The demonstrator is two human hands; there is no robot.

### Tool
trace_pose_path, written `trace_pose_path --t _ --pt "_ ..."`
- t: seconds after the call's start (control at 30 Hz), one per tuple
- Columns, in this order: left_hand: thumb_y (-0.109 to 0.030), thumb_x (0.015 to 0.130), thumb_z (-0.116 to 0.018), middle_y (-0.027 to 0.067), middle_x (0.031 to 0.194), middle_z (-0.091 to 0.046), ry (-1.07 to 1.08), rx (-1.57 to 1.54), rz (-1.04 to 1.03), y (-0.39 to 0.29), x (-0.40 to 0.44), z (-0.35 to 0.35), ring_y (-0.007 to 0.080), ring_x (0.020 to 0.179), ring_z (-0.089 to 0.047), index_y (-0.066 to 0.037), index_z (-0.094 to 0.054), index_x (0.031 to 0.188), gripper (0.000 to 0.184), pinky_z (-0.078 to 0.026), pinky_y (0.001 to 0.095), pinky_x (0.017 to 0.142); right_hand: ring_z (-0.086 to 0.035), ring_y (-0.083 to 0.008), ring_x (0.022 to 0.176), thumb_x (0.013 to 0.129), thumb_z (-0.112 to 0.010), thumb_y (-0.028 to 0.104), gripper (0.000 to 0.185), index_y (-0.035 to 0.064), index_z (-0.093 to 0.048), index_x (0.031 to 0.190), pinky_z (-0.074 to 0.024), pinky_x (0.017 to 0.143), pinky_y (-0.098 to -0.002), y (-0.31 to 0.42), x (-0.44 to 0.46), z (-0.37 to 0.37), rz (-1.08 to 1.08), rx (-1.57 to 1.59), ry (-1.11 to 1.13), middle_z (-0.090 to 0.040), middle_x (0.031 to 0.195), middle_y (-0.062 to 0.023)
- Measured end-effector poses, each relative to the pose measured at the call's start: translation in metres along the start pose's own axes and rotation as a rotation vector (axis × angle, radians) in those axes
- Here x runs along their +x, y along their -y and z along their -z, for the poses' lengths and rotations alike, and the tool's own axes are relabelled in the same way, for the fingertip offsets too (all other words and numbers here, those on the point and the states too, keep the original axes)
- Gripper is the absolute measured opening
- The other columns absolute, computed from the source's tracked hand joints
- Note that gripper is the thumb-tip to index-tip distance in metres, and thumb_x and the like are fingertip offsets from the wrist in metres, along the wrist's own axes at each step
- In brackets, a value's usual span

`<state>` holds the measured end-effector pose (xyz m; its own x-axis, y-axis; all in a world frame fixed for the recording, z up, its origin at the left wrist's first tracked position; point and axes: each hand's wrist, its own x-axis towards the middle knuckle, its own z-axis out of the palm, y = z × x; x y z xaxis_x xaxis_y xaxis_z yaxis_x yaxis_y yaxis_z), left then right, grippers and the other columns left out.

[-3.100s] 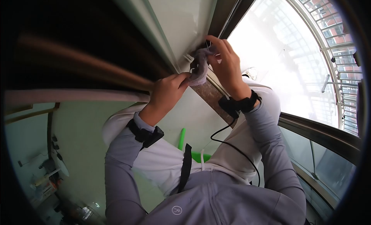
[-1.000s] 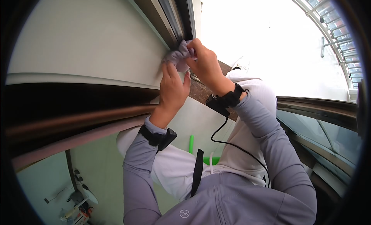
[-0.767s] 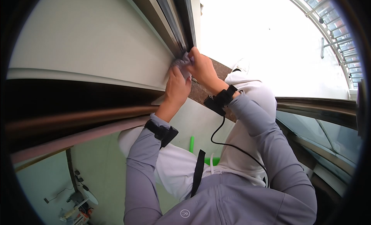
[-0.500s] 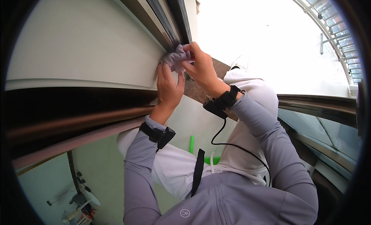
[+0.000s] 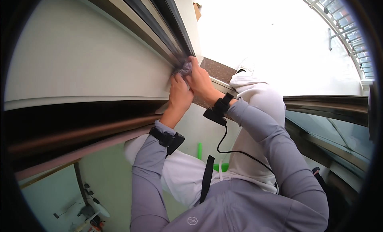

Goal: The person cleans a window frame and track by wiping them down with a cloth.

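Between my hands is a bunched greyish-purple cloth [image 5: 185,69], pressed against the lower end of a dark metal door frame [image 5: 169,22]. My left hand [image 5: 180,94] grips the cloth from below, its fingers pointing up along the frame. On the other side my right hand [image 5: 200,80] holds the cloth, fingers bent around it close to the frame's edge. The two hands touch or nearly touch. Part of the cloth is hidden behind my fingers. Each wrist wears a black strapped device, and a black cable [image 5: 235,152] runs from the right one.
A white panel [image 5: 79,52] fills the left side, above a dark ledge with a brown rail [image 5: 87,132]. A brown stone sill [image 5: 218,70] lies beside my white shoe [image 5: 244,67]. Something green [image 5: 221,167] is below my legs. Metal bars [image 5: 347,28] stand at upper right.
Both hands have moved slightly down in the view and closer together, with the cloth more tightly bunched. The view has shifted a little, showing more of the frame and stone sill.
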<state>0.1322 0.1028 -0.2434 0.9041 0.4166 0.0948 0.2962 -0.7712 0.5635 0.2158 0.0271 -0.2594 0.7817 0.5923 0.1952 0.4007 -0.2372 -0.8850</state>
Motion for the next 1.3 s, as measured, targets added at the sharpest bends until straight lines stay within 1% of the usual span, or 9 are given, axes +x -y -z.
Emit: trace_pose_path --t 0.07,0.1,0.23,0.53,0.77,0.97,1.07,1.1,1.3 --pt "-0.016 0.078 -0.069 0.0301 0.108 -0.048 -0.014 0.03 0.011 -0.003 -0.001 0.007 0.0469 0.094 -0.055 0.007 -0.038 0.111 0.05 -0.047 0.0494 0.079 -0.057 -0.0427 0.083 0.078 -0.053 -0.003 0.065 0.0042 -0.031 0.139 -0.0451 0.07 -0.0473 0.02 -0.007 0.01 -0.008 0.011 -0.002 -0.06 0.087 -0.0251" --pt "-0.017 0.078 -0.069 0.03 0.108 -0.048 -0.021 0.04 0.019 -0.005 -0.002 0.009 0.047 0.094 -0.055 0.007 -0.038 0.112 0.051 -0.047 0.0493 0.079 -0.057 -0.0387 0.076 0.079 -0.053 -0.005 0.083 0.0155 -0.015 0.15 -0.0457 0.067 -0.0451 0.023 -0.011 0.012 0.109 0.015 -0.008 -0.058 0.086 -0.0217" --pt "-0.017 0.08 -0.067 0.0287 0.107 -0.049 -0.025 -0.04 -0.022 -0.007 -0.003 0.02 0.0459 0.094 -0.055 0.007 -0.039 0.116 0.051 -0.048 0.0488 0.078 -0.051 -0.0303 0.063 0.085 -0.054 0.0 0.083 0.0257 -0.013 0.152 -0.0465 0.062 -0.0391 0.028 -0.012 0.02 0.217 -0.119 0.047 -0.049 0.076 -0.015" --pt "-0.013 0.082 -0.064 0.0278 0.105 -0.048 -0.06 -0.011 -0.1 -0.003 -0.005 0.017 0.0457 0.092 -0.055 0.007 -0.04 0.114 0.045 -0.048 0.0486 0.076 -0.053 -0.0325 0.066 0.086 -0.053 0.001 0.073 0.0194 -0.022 0.15 -0.0469 0.062 -0.04 0.026 -0.018 0.018 0.17 -0.183 0.09 -0.049 0.079 -0.0173" --pt "-0.005 0.081 -0.064 0.0245 0.112 -0.049 -0.157 -0.094 -0.121 -0.014 -0.01 0.028 0.0405 0.102 -0.055 0.006 -0.041 0.122 0.049 -0.048 0.0427 0.085 -0.06 -0.0312 0.105 0.081 -0.058 -0.002 0.059 0.0049 -0.038 0.136 -0.0486 0.088 -0.0344 0.029 -0.013 0.02 0.217 0.126 -0.103 -0.058 0.118 -0.0186" --pt "-0.003 0.081 -0.062 0.0278 0.114 -0.045 -0.253 -0.078 -0.445 -0.041 -0.007 0.048 0.0465 0.098 -0.051 0.007 -0.035 0.13 0.057 -0.045 0.0464 0.081 -0.065 -0.021 0.095 0.08 -0.064 -0.003 0.051 0.0035 -0.046 0.128 -0.0511 0.084 -0.0303 0.06 0.012 0.057 0.291 0.195 -0.403 -0.064 0.106 -0.0127" --pt "-0.004 0.081 -0.062 0.0284 0.117 -0.042 -0.182 -0.207 -0.403 -0.046 0.002 0.045 0.0469 0.102 -0.048 0.007 -0.033 0.131 0.059 -0.043 0.0461 0.085 -0.065 -0.0177 0.091 0.078 -0.064 -0.005 0.035 0.0009 -0.055 0.111 -0.0543 0.082 -0.0298 0.056 0.03 0.059 0.269 0.155 -0.408 -0.064 0.1 -0.0103" --pt "-0.01 0.086 -0.062 0.0275 0.126 -0.038 -0.058 -0.271 -0.294 -0.044 0.001 0.043 0.0433 0.115 -0.042 0.007 -0.028 0.137 0.064 -0.036 0.0434 0.097 -0.065 -0.0165 0.09 0.078 -0.064 -0.005 0.033 0.0003 -0.055 0.108 -0.0551 0.081 -0.0298 0.051 0.036 0.052 0.233 0.18 -0.393 -0.064 0.098 -0.01" --pt "-0.008 0.084 -0.061 0.0276 0.125 -0.038 -0.012 -0.279 -0.214 -0.04 0.002 0.031 0.0439 0.115 -0.042 0.006 -0.026 0.137 0.066 -0.036 0.0433 0.098 -0.064 -0.0157 0.083 0.078 -0.065 -0.003 0.021 -0.0025 -0.05 0.092 -0.0572 0.075 -0.0299 0.029 0.04 0.038 0.099 0.192 -0.35 -0.062 0.087 -0.0117"
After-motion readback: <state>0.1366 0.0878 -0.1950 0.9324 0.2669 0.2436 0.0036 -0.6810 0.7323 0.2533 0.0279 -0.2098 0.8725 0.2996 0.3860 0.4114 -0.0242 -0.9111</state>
